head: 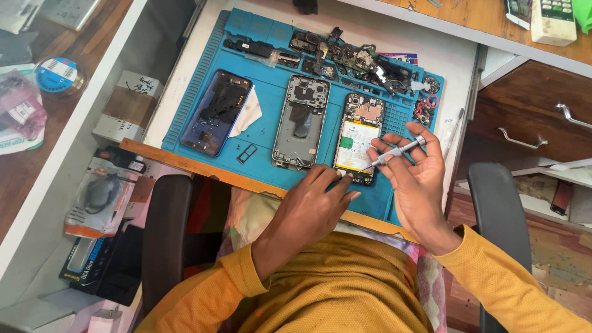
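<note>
Right hand (418, 179) pinches a slim silver metal screwdriver (394, 152) between thumb and fingers, its tip angled down at the lower part of an opened smartphone with a white battery and a green sticker (357, 139). Left hand (320, 197) lies with fingers pressed together on that phone's bottom edge, apparently steadying it, holding nothing else. The phone lies on a blue silicone repair mat (265, 92). Just beside it to the left sits a grey metal phone frame (302, 120), then a dark blue phone back cover (219, 111). Small black loose parts (357, 58) crowd the mat's far edge
</note>
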